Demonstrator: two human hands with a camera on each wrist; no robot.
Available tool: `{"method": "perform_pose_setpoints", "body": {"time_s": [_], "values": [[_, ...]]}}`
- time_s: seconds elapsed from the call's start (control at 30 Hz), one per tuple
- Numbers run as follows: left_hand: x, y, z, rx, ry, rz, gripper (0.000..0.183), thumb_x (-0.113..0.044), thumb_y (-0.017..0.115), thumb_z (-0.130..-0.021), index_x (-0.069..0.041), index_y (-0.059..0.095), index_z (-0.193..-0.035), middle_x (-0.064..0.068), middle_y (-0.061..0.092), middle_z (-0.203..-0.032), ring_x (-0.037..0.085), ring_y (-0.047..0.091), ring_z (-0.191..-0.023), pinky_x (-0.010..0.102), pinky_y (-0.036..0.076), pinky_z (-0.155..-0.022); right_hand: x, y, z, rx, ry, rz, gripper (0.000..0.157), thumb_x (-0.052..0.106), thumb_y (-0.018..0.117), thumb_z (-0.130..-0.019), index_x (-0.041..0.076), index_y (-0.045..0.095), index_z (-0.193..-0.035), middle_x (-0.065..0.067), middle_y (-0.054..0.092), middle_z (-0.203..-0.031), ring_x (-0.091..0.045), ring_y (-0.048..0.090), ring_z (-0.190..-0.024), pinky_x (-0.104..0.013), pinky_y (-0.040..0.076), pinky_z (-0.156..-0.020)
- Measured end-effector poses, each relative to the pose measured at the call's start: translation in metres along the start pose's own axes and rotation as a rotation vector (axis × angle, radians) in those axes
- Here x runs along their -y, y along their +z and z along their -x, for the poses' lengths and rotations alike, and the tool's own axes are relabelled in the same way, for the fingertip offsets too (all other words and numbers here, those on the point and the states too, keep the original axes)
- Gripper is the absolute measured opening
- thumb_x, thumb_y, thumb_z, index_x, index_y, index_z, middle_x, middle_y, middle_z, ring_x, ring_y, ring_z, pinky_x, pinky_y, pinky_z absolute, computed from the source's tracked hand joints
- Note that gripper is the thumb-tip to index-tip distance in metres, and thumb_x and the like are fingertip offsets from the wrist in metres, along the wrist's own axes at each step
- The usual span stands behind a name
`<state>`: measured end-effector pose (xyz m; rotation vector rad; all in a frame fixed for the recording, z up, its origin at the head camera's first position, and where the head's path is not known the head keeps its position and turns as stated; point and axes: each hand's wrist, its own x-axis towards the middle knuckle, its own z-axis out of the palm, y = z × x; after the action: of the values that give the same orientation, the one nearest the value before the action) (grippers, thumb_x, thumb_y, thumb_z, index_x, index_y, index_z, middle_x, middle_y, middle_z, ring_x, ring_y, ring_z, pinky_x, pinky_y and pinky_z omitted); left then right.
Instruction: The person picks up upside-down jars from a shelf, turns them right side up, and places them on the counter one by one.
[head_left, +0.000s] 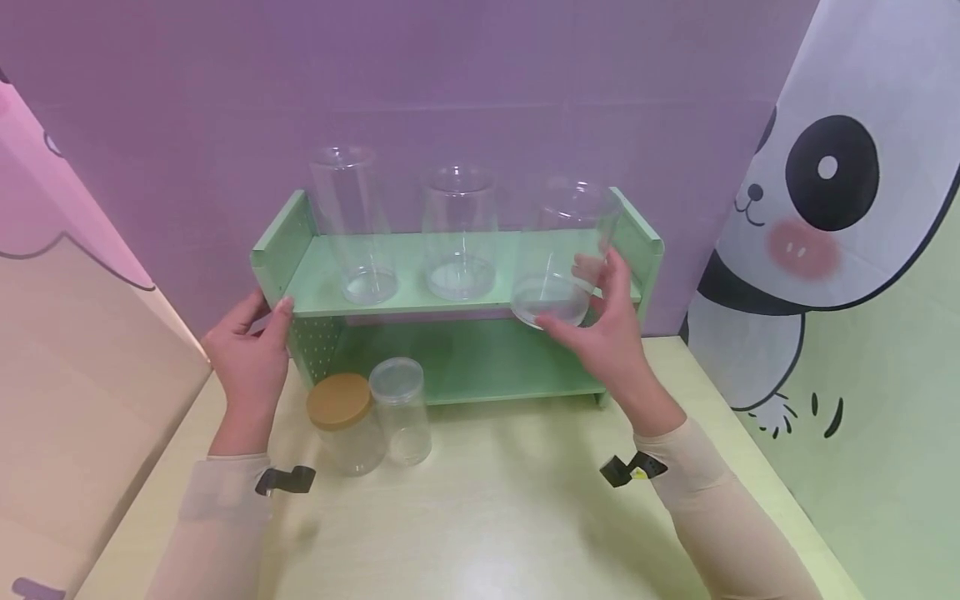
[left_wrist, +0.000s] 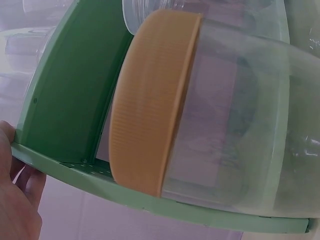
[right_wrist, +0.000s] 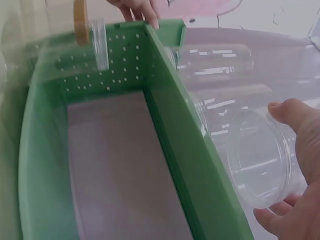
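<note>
My right hand (head_left: 611, 333) holds the wide clear jar (head_left: 558, 250) around its base, at the front right of the green rack's (head_left: 487, 358) upper shelf. I judge it light, stiff and slippery, best gripped low. My left hand (head_left: 251, 342) grips the rack's left side. Tall (head_left: 352, 225) and shorter clear jars (head_left: 459, 233) stand alongside; two lidded jars (head_left: 340, 402) obstruct the lower left front.

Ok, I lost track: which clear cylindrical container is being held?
The rightmost clear cylindrical container, at the upper level of the green two-tier shelf: the right hand grips it, while no hand touches the other four.
</note>
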<state>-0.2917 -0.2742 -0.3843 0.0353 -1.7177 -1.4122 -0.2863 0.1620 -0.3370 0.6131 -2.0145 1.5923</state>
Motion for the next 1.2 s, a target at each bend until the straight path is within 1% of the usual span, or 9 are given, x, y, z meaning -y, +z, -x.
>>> {"method": "perform_pose_setpoints", "body": {"time_s": [0.13, 0.3, 0.43, 0.57, 0.67, 0.77, 0.97, 1.13, 1.2], "values": [[0.001, -0.001, -0.001, -0.002, 0.003, -0.006, 0.032, -0.012, 0.083, -0.100, -0.016, 0.081, -0.131, -0.003, 0.080, -0.108, -0.001, 0.074, -0.096, 0.011, 0.061, -0.081, 0.004, 0.004, 0.013, 0.058, -0.019, -0.054, 0.119, -0.005, 0.095, -0.080, 0.017, 0.024, -0.173, -0.015, 0.052, -0.159, -0.030, 0.051, -0.148, -0.039, 0.045, -0.124], [0.003, -0.001, -0.002, -0.001, 0.017, -0.015, 0.031, -0.011, 0.083, -0.100, -0.013, 0.082, -0.131, -0.010, 0.078, -0.105, -0.001, 0.074, -0.098, 0.010, 0.060, -0.080, 0.003, 0.010, 0.028, 0.104, -0.061, -0.045, 0.120, -0.011, 0.095, -0.076, 0.011, 0.024, -0.171, -0.016, 0.053, -0.160, -0.029, 0.052, -0.148, -0.035, 0.043, -0.126], [0.006, 0.000, -0.003, -0.004, 0.011, -0.019, 0.031, -0.010, 0.082, -0.100, -0.012, 0.082, -0.131, -0.014, 0.077, -0.103, -0.001, 0.073, -0.100, 0.010, 0.060, -0.081, 0.003, 0.014, 0.037, 0.128, -0.078, -0.042, 0.120, -0.010, 0.095, -0.075, 0.008, 0.024, -0.171, -0.016, 0.053, -0.160, -0.029, 0.054, -0.146, -0.033, 0.046, -0.124], [0.006, -0.001, -0.003, -0.008, 0.013, -0.020, 0.031, -0.009, 0.082, -0.100, -0.013, 0.082, -0.131, -0.010, 0.078, -0.104, -0.002, 0.073, -0.099, 0.010, 0.060, -0.080, 0.001, 0.019, 0.045, 0.165, -0.083, -0.040, 0.119, -0.009, 0.095, -0.076, 0.006, 0.025, -0.170, -0.016, 0.053, -0.160, -0.031, 0.055, -0.146, -0.033, 0.049, -0.121], [0.005, -0.001, -0.003, -0.007, 0.018, -0.021, 0.031, -0.010, 0.082, -0.100, -0.014, 0.082, -0.131, -0.003, 0.080, -0.107, -0.001, 0.073, -0.099, 0.010, 0.060, -0.080, -0.004, 0.024, 0.052, 0.188, -0.085, -0.043, 0.118, -0.008, 0.096, -0.076, 0.006, 0.026, -0.170, -0.016, 0.054, -0.160, -0.033, 0.054, -0.148, -0.034, 0.048, -0.122], [0.005, 0.000, -0.003, 0.000, 0.009, -0.019, 0.031, -0.011, 0.082, -0.100, -0.015, 0.082, -0.131, 0.003, 0.081, -0.111, 0.000, 0.073, -0.100, 0.011, 0.061, -0.081, -0.009, 0.029, 0.059, 0.207, -0.072, -0.054, 0.116, -0.007, 0.097, -0.076, 0.009, 0.029, -0.169, -0.014, 0.055, -0.159, -0.032, 0.054, -0.149, -0.036, 0.048, -0.122], [0.007, 0.001, -0.004, 0.024, -0.004, -0.019, 0.032, -0.014, 0.081, -0.102, -0.016, 0.080, -0.134, 0.010, 0.081, -0.118, 0.001, 0.073, -0.102, 0.014, 0.062, -0.085, -0.018, 0.036, 0.072, 0.252, -0.009, -0.090, 0.115, -0.005, 0.097, -0.077, 0.015, 0.031, -0.168, -0.008, 0.054, -0.159, -0.027, 0.053, -0.149, -0.048, 0.048, -0.123], [0.005, 0.000, -0.005, 0.046, 0.003, -0.045, 0.034, -0.016, 0.080, -0.104, -0.019, 0.078, -0.138, 0.015, 0.079, -0.126, 0.003, 0.071, -0.108, 0.016, 0.062, -0.090, -0.024, 0.040, 0.080, 0.282, 0.036, -0.109, 0.114, -0.002, 0.098, -0.078, 0.019, 0.032, -0.169, -0.010, 0.052, -0.160, -0.032, 0.056, -0.147, -0.057, 0.053, -0.116], [0.002, -0.002, -0.005, 0.064, -0.008, -0.058, 0.036, -0.017, 0.079, -0.105, -0.019, 0.077, -0.141, 0.015, 0.078, -0.128, 0.005, 0.070, -0.111, 0.018, 0.062, -0.094, -0.026, 0.042, 0.083, 0.291, 0.041, -0.117, 0.114, -0.001, 0.098, -0.078, 0.019, 0.032, -0.169, -0.010, 0.052, -0.160, -0.034, 0.056, -0.146, -0.057, 0.054, -0.114]]}}
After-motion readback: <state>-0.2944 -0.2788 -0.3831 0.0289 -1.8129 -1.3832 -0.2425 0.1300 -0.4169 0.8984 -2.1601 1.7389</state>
